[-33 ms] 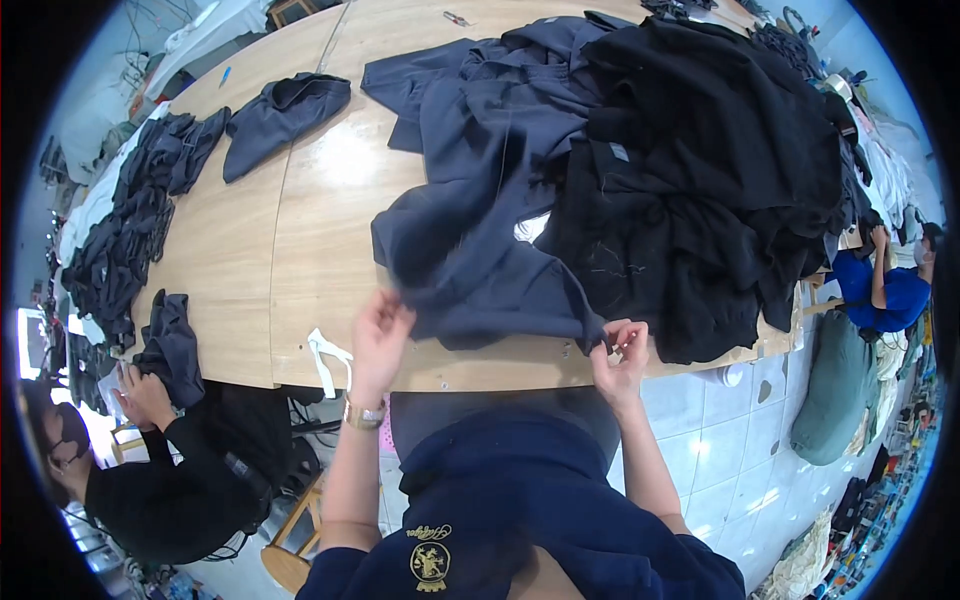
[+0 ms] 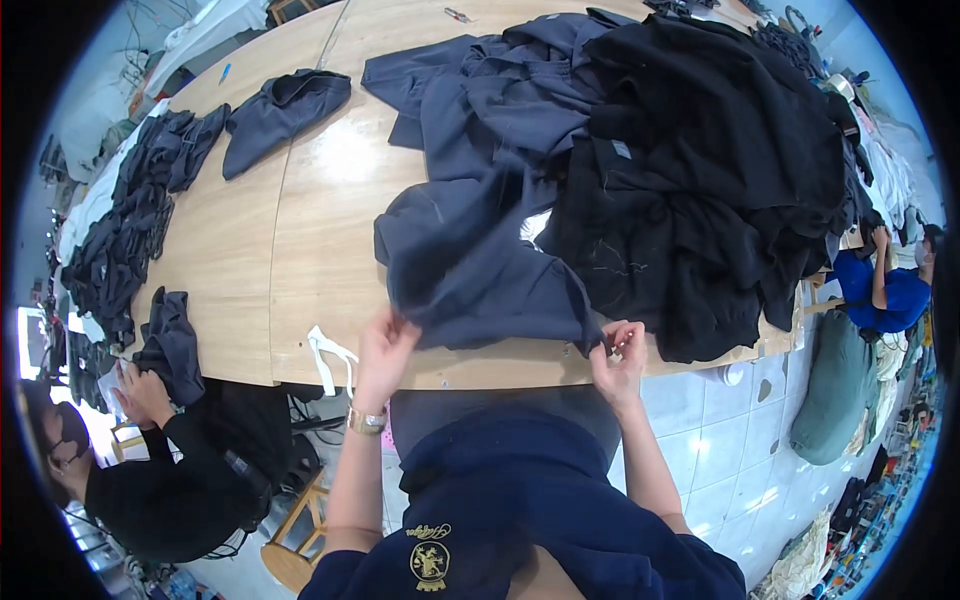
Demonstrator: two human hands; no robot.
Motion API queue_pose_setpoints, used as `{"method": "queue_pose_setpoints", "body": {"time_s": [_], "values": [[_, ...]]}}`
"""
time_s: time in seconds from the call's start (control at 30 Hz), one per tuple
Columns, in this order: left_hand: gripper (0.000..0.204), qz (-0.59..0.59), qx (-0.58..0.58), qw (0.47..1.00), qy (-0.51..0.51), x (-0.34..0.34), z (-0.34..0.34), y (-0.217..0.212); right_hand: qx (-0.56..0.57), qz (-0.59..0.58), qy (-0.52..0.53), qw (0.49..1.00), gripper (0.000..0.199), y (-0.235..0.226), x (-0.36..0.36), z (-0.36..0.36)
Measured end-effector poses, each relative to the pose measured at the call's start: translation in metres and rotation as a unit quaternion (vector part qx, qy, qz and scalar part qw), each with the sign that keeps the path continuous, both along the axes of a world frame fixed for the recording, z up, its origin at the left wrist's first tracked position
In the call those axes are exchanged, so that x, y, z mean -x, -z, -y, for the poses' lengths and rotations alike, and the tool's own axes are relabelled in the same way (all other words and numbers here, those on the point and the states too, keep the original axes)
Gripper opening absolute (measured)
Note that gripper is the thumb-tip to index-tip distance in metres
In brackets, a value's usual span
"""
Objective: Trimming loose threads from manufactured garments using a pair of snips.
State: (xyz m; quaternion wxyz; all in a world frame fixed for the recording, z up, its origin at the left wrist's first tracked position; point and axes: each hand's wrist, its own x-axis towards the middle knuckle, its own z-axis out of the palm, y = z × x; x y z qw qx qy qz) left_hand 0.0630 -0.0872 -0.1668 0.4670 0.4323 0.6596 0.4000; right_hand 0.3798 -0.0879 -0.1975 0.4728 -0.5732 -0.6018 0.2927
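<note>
A navy blue garment lies spread on the wooden table, its lower hem at the near edge. My left hand pinches the hem's left corner. My right hand grips the hem's right corner, fingers curled on the cloth. A watch sits on my left wrist. More navy garments lie behind it, and a big heap of black garments overlaps its right side.
A folded navy piece and a row of dark garments lie along the table's left. A white strip hangs at the near edge. A person in black handles cloth at left. A person in blue sits at right beside a green sack.
</note>
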Motion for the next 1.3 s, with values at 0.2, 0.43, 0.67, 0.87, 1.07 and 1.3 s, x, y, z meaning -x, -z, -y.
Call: {"method": "queue_pose_setpoints", "body": {"time_s": [0.2,0.43,0.67,0.87,1.07,1.3], "values": [[0.013,-0.184,-0.027,0.982,-0.024,0.002,0.03,0.005,0.038,0.039,0.013,0.998,0.026,0.011,-0.011,0.007],[0.033,-0.283,-0.053,0.957,-0.022,-0.042,0.001,-0.042,-0.082,0.012,0.08,0.993,0.027,-0.014,0.021,-0.016],[0.054,0.293,0.143,0.936,-0.133,-0.054,-0.005,0.006,-0.113,-0.045,-0.096,0.988,0.025,-0.032,0.091,-0.038],[0.039,0.355,0.074,0.91,-0.199,-0.045,-0.002,0.032,-0.198,0.186,-0.259,0.927,0.031,-0.024,0.109,-0.065],[0.023,0.528,0.009,0.827,-0.192,-0.048,0.004,0.01,-0.168,0.195,-0.182,0.949,0.026,-0.012,0.088,-0.041],[0.023,0.552,-0.042,0.826,-0.104,-0.073,0.013,-0.019,-0.039,-0.102,-0.112,0.988,0.025,-0.048,0.102,-0.015]]}}
